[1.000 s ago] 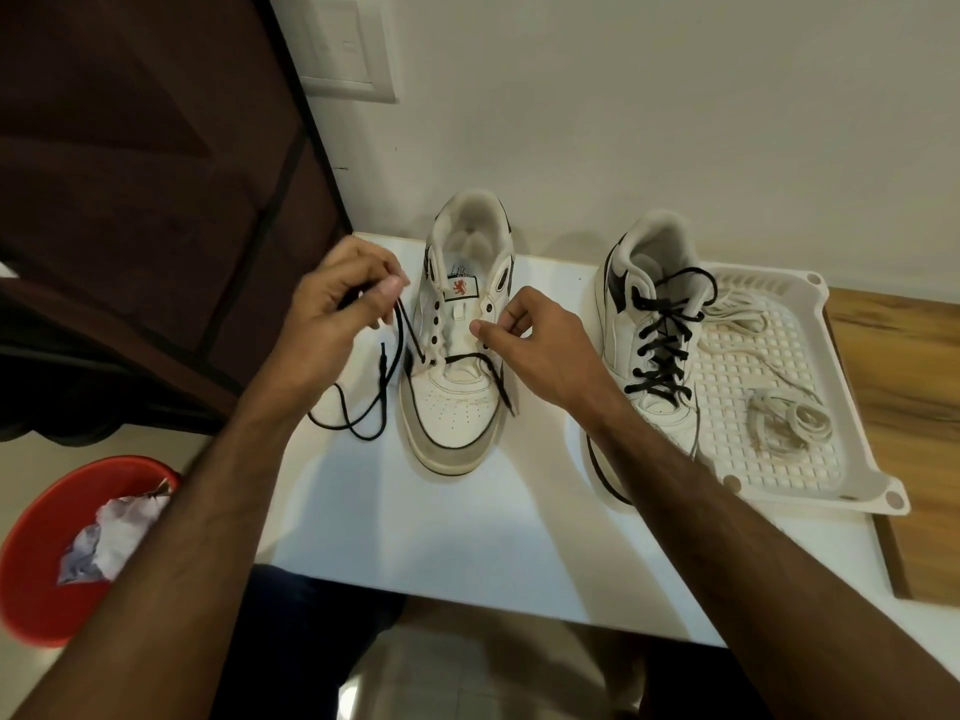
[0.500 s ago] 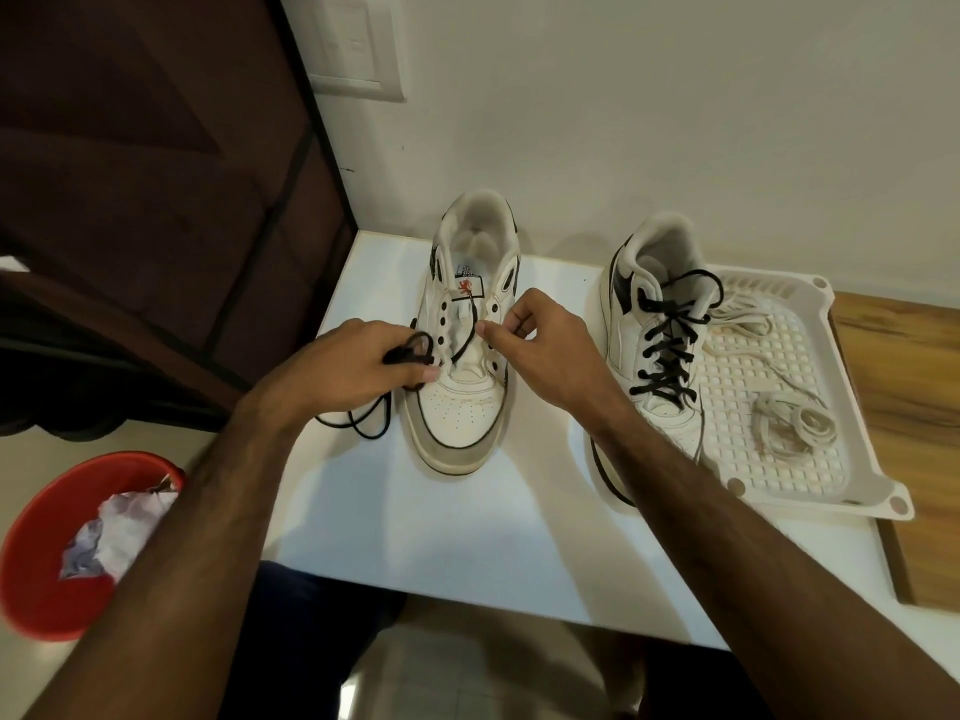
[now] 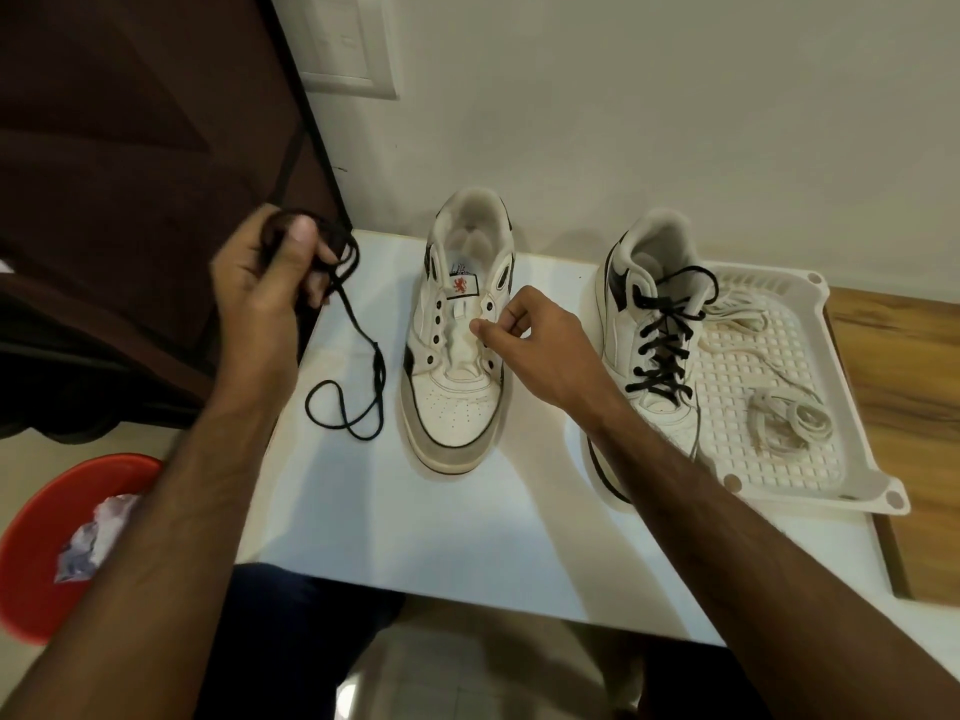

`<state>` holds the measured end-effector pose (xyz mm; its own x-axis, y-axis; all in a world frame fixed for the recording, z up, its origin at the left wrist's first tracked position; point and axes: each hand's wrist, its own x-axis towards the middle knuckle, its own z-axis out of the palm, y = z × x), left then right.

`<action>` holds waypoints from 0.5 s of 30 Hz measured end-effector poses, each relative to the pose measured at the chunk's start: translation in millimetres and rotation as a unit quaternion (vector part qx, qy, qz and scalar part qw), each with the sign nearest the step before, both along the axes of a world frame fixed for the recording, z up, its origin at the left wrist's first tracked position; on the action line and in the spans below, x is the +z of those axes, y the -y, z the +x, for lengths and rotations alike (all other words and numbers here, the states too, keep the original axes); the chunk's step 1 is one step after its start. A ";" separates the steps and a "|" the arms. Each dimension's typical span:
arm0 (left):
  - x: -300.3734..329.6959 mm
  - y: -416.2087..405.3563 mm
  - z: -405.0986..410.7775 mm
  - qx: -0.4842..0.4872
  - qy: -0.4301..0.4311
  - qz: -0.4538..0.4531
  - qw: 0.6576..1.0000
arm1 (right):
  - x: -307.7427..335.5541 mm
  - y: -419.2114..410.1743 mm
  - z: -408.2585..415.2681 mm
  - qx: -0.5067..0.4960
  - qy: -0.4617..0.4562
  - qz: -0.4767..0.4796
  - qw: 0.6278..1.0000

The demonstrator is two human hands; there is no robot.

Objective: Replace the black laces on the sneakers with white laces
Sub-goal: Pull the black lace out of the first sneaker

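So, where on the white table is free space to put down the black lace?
The near strip of the white table, in front of both sneakers, is bare. Smaller gap: between unlaced sneaker and laced sneaker, under the right hand. The tray side is crowded.

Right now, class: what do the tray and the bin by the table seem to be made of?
White tray: probably moulded plastic, matte, given its grid floor and rounded corner lugs. Red bin: likely smooth plastic with a slight sheen, though only part of it shows.
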<state>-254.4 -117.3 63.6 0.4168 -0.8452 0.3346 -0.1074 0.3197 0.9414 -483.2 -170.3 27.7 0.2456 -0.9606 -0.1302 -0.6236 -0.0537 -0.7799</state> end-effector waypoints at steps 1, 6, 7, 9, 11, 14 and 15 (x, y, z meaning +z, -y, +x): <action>-3.9 0.3 -1.5 -0.015 0.037 0.036 0.999 | -0.2 0.0 0.3 0.001 0.002 0.000 1.000; -15.4 1.2 -14.3 -0.138 0.163 0.153 0.965 | -1.4 -4.0 1.3 0.002 0.009 -0.032 0.999; -15.6 -0.6 -15.4 -0.150 0.193 0.159 0.957 | -1.4 -5.9 2.0 0.003 0.010 -0.056 0.998; -12.7 -4.4 -13.0 -0.152 0.281 0.168 0.932 | 3.6 -11.2 6.3 0.014 0.015 -0.110 0.994; -9.7 -7.3 -6.8 -0.139 0.400 0.201 0.883 | 10.6 -17.7 10.3 0.038 0.035 -0.134 0.990; -15.9 -14.6 4.9 -0.104 0.515 0.264 0.809 | 17.5 -27.6 10.6 0.069 0.052 -0.119 0.989; -20.7 -17.2 8.7 -0.091 0.508 0.276 0.811 | 17.6 -30.0 8.9 0.076 0.055 -0.109 0.990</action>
